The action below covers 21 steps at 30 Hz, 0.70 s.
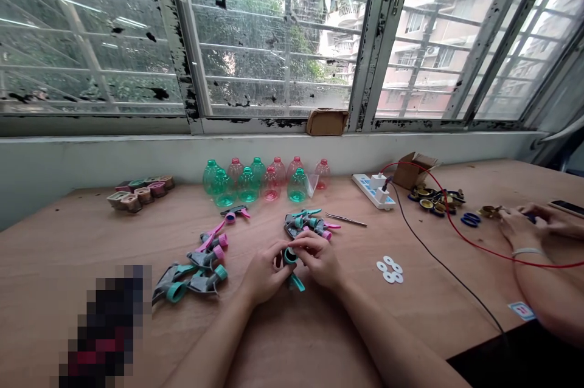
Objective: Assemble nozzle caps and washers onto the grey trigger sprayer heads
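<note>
A teal spray head [290,257] is held by the left hand [263,272] and the right hand [318,259]. The grip of both hands is closed around it from two sides. Most of the spray head is hidden by the fingers, so only a teal ring at the top and a teal trigger [296,283] below can be seen, and the fine work of the fingertips cannot be made out. Just ahead of the hands, a small heap of grey and teal spray heads [303,224] is laid on the wooden desk [68,254]. More spray heads [194,275] are lying to the left, some with pink parts, and one [235,213] is set apart from them. Behind these, green and pink plastic bottles [249,184] are stood upright in a group, and they can be seen through. Their lids are not on. A row of small caps [139,191] is placed at the far left. A thin metal tool [345,219] is lying to the right of the heap, and white rings [390,269] are placed nearer the front. A cardboard box [410,170] is open, but its inside cannot be seen. Gold parts [435,201] and blue rings [469,219] are spread near it. At the right edge, a small gold part is being handled by the hands of another person [524,224]. A dark thing [107,327] at the lower left is too blurred to be told.
</note>
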### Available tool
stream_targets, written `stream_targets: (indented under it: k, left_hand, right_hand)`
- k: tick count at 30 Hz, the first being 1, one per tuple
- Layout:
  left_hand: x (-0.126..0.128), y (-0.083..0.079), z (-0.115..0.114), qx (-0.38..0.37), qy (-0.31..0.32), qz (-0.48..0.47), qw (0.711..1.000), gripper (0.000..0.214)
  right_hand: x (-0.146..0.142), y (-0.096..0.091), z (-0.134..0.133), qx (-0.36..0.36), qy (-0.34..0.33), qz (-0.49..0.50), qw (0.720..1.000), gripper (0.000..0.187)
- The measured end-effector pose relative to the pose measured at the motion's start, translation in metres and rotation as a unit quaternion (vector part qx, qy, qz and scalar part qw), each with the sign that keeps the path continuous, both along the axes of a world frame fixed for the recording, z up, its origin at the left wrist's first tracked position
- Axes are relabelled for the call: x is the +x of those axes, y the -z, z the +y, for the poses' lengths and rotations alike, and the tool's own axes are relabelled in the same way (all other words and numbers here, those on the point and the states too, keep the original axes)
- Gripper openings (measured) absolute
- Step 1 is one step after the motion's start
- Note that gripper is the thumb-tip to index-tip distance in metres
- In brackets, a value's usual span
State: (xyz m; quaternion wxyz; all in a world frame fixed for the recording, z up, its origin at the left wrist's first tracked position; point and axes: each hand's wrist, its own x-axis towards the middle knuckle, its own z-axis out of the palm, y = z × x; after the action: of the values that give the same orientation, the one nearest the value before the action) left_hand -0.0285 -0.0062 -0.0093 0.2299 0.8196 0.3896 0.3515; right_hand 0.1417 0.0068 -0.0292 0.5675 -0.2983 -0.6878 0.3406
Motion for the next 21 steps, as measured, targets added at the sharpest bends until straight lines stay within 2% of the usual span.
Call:
stream_targets:
  k: [6,13,21]
  left_hand:
    - [0.0019,-0.0019,-0.0032,0.037,-0.009,-0.009,0.999,0.028]
    - [0.0019,-0.0001,-0.0030,0.038,-0.020,-0.016,0.999,0.029]
    - [0.0016,-0.0003,-0.0027,0.057,-0.024,-0.012,0.998,0.025]
  right_hand:
    - [-0.0009,0.0004,-0.0001,-0.038,0.032,0.034,0.998,0.023]
    - [0.0008,-0.0046,-0.0024,0.013,0.049,-0.005,0.999,0.014]
    - [0.0002,0.0011,-0.0012,0.047,0.024,-0.028,0.998,0.014]
